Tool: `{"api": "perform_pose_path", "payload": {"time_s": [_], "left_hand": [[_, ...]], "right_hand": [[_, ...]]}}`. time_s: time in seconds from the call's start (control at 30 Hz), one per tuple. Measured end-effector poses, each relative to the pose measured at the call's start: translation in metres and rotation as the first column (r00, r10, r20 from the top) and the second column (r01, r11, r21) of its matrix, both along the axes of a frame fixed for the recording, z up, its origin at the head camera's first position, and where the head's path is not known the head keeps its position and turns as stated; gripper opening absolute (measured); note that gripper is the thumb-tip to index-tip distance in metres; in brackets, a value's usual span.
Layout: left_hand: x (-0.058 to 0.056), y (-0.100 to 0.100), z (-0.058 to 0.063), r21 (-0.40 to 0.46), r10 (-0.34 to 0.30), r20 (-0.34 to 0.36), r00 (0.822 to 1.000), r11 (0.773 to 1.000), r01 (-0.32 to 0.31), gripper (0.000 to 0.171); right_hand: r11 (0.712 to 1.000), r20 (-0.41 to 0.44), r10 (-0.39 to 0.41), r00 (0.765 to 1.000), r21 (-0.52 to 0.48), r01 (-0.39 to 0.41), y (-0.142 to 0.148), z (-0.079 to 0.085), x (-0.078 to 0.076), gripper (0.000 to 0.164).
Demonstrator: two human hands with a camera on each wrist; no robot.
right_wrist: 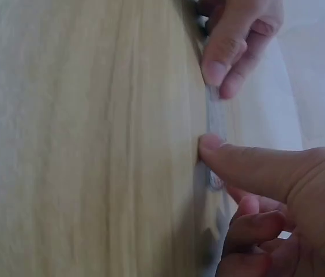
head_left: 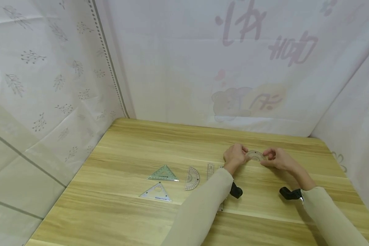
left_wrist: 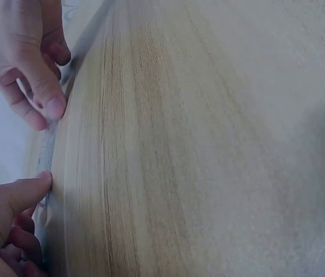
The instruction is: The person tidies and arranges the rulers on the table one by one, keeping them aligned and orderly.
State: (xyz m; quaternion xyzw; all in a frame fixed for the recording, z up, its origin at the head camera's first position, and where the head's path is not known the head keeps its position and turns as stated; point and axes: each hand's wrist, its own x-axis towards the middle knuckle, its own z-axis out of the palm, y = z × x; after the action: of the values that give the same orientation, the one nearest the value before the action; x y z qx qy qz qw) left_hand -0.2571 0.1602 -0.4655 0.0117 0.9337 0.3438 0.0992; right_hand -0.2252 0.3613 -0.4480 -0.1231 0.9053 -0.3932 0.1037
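Observation:
A clear semicircular protractor (head_left: 256,155) is between my two hands on the right side of the table, its curved edge toward the back. My left hand (head_left: 234,155) pinches its left end with thumb and fingers. At the opposite end, the thumb and index finger of my right hand (head_left: 279,160) grip the corner. Seen edge-on in the right wrist view, the protractor (right_wrist: 215,115) is a thin strip close over the wood, with the right thumb laid across it. The left wrist view also shows its thin edge (left_wrist: 46,153) between both hands.
Left of my arms lie a second clear protractor (head_left: 193,179), a green set square (head_left: 160,177) and a clear set square (head_left: 150,194). Clear rulers (head_left: 210,169) lie partly hidden under my left sleeve (head_left: 203,205). White cloth (head_left: 178,85) hangs behind the wooden table (head_left: 117,205).

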Motion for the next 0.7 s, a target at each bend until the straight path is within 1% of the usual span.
{"api": "perform_pose_path", "payload": {"time_s": [0.13,0.23,0.3,0.4,0.53,0.6,0.7], "left_hand": [[-0.001,0.0,0.0,-0.004,0.004,0.001,1.0,1.0,-0.004,0.024],[-0.002,0.001,-0.001,0.002,0.008,0.008,1.0,1.0,-0.008,0.023],[-0.001,0.0,0.0,0.006,0.011,0.011,1.0,1.0,-0.011,0.022],[0.001,-0.001,0.001,0.013,0.014,0.012,1.0,1.0,-0.014,0.021],[0.002,-0.002,0.002,0.014,0.013,0.008,1.0,1.0,-0.013,0.019],[0.001,-0.002,0.002,0.013,0.013,0.007,1.0,1.0,-0.013,0.018],[-0.001,-0.002,0.001,0.008,0.009,0.011,1.0,1.0,-0.01,0.018]], "right_hand": [[1.0,0.035,0.01,0.999,-0.011,-0.009,0.008,0.002,-0.001,0.029],[1.0,0.041,0.014,0.999,-0.011,-0.014,0.013,0.001,-0.002,0.023],[0.999,0.029,0.033,0.999,-0.008,-0.033,0.016,0.0,-0.003,0.02],[0.996,-0.013,0.088,0.996,0.004,-0.088,0.02,-0.002,-0.005,0.019],[0.987,-0.073,0.158,0.985,0.016,-0.158,0.024,-0.003,-0.007,0.022],[0.981,-0.107,0.194,0.975,0.014,-0.193,0.025,-0.003,-0.009,0.025],[0.971,-0.159,0.239,0.958,0.041,-0.235,0.027,-0.006,-0.014,0.031]]}}
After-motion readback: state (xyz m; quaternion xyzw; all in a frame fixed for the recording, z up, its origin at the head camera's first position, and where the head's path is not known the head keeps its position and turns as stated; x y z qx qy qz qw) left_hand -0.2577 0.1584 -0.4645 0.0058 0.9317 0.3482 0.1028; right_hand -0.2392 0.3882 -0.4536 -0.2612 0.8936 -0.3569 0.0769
